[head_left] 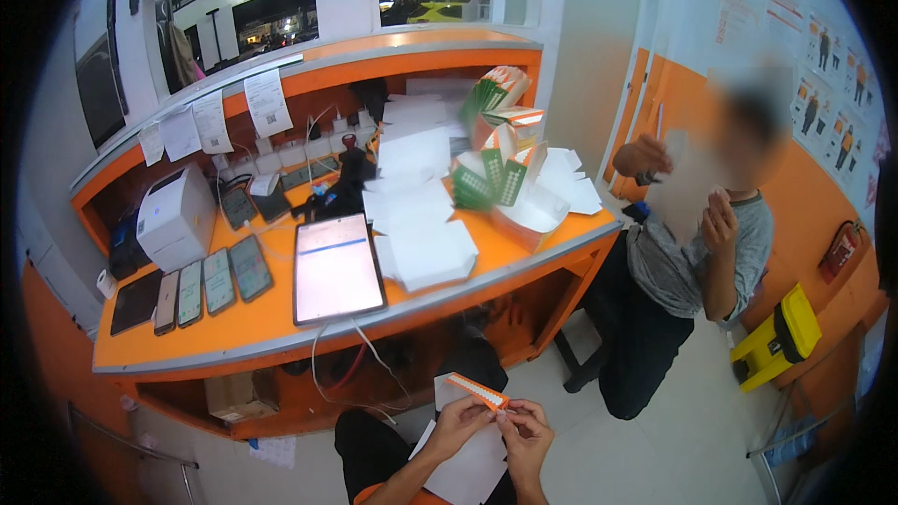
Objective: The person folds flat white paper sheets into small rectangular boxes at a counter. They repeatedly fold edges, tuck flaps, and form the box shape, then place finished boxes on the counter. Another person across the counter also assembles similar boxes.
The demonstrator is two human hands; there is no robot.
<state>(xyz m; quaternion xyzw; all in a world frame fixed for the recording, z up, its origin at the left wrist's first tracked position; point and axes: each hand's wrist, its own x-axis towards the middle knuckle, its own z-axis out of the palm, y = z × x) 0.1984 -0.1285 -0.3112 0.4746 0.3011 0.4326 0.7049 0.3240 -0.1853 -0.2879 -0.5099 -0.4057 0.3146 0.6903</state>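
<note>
Nearby, an orange desk (pixel 257 325) bears white cardboard pieces (pixel 421 251). Lower down, a white sheet (pixel 472 469) lies across the lap (pixel 361 444); over it, the left hand (pixel 458 426) and right hand (pixel 527 432), close together, both pinch an orange-and-white card (pixel 477 390).

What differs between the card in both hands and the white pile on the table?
The card shows an orange strip with a white pattern, while the white pile shows mainly plain white faces. The left hand and right hand hold the card above the lap, but the white pile rests on the orange table. Both look like thin cardboard.
</note>
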